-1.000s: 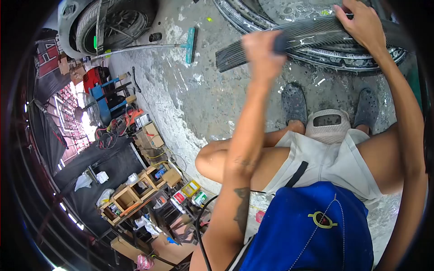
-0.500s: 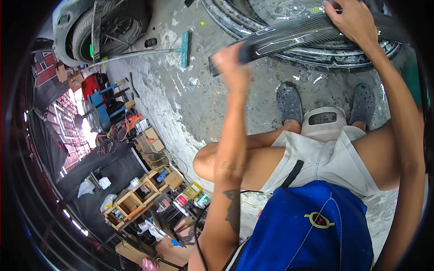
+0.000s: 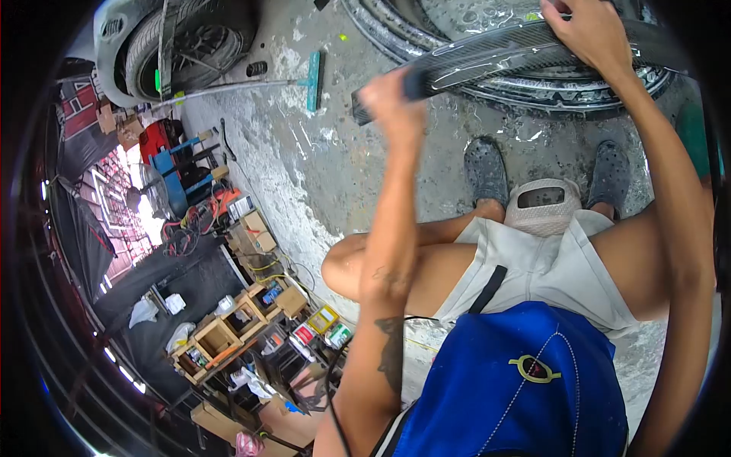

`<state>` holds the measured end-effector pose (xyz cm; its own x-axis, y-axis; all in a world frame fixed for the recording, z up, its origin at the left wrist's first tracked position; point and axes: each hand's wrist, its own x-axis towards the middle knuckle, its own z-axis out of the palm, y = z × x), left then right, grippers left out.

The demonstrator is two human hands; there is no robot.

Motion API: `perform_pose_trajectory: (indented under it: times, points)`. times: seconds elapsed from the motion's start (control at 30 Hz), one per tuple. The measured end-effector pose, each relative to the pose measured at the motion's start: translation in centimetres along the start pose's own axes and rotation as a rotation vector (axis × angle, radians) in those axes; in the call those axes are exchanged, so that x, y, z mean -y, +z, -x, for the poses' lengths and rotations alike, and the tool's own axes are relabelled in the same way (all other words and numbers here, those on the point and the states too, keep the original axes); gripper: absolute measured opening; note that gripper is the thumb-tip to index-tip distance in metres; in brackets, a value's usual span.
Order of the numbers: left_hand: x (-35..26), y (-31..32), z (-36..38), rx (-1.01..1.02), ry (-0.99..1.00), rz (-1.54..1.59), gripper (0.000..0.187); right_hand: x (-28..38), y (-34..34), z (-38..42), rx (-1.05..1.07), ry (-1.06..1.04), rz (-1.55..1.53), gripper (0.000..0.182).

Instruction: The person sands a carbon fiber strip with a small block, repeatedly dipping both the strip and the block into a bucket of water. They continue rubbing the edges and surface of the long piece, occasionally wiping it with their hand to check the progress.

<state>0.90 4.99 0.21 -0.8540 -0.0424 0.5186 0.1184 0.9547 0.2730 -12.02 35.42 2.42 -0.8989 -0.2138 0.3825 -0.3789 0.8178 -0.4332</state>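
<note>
A long, wet, dark carbon-fibre strip [image 3: 487, 61] lies across the top right of the view, above a ring-shaped black thing [image 3: 548, 95]. My left hand [image 3: 392, 99], smeared by motion, is closed around a small dark block [image 3: 415, 83] pressed against the strip near its left end. I cannot make out exactly what kind of block it is. Farther along, my right hand [image 3: 594, 34] grips the strip from above, with its thumb and fingers bent over the far edge.
A squeegee [image 3: 314, 82] rests on the wet floor, left of the strip. Behind it stands a car wheel [image 3: 190, 57]. At lower left are a wooden shelf [image 3: 221, 339], boxes and several cans. My clogs [image 3: 486, 169] are below the strip.
The view has shifted slightly. My left hand and the dark block are a touch higher on the strip's left end; my right hand keeps its hold.
</note>
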Motion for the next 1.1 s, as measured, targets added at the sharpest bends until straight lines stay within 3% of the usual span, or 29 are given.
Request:
perform_pose_trajectory:
  times: [0.03,0.1,0.17,0.23,0.3,0.37,0.4,0.47,0.53,0.6,0.63,0.67,0.77,0.87,1.1]
  points:
    - [-3.2,1.5,-1.2,0.095,0.023,0.062,0.045,0.1,-0.1,0.0,0.005,0.019,0.02,0.03]
    - [-9.1,4.9,-2.0,0.072,0.031,0.15,0.049,0.4,-0.3,0.0,0.029,0.057,0.022,0.031]
    - [-8.7,4.9,-2.3,0.059,0.008,0.174,0.049,0.2,-0.2,0.0,0.037,0.044,0.032,0.031]
    - [-4.7,2.2,-2.0,0.141,0.108,0.153,0.047,-0.1,-0.5,0.1,0.021,0.065,0.044,0.03]
    - [2.3,-0.6,-0.3,0.123,-0.017,0.011,0.044,-0.5,-0.4,-0.1,0.019,0.047,0.025,0.03]
    - [9.1,-4.9,2.3,0.094,-0.227,-0.15,0.042,-0.8,-0.4,-0.1,0.025,0.046,-0.002,0.031]
    - [13.4,-6.5,3.6,0.077,-0.46,0.154,0.025,-0.9,-0.3,0.0,0.034,0.046,0.014,0.031]
    - [8.2,-12.2,1.3,0.077,-0.806,0.182,0.021,-0.8,-0.3,-0.2,0.042,0.058,0.033,0.032]
    - [5.2,-13.8,0.7,-0.16,-0.913,0.691,0.026,-0.9,0.3,-0.1,0.071,0.036,0.054,0.029]
    - [1.2,-13.5,0.0,-0.224,-0.87,1.119,0.035,-1.1,1.2,0.3,-0.177,-0.077,-0.059,0.029]
    - [-1.3,-13.3,-0.4,-0.182,-0.892,1.268,0.037,0.2,-0.3,0.1,-0.127,-0.182,-0.146,0.029]
    - [-3.7,-12.8,-0.6,-0.134,-0.904,1.415,0.039,1.8,-0.8,0.0,0.028,-0.014,-0.305,0.039]
    - [-9.3,-9.6,-0.5,-0.107,-0.919,1.727,0.039,6.6,-4.2,2.0,0.386,-0.008,-0.844,0.048]
    - [-13.0,-7.5,-0.4,-0.112,-0.913,1.897,0.037,8.9,-7.2,3.3,0.67,0.072,-1.147,0.049]
    - [-16.6,-5.4,-0.1,-0.004,-0.866,1.827,0.038,8.4,-7.1,6.9,0.579,0.243,-1.286,0.033]
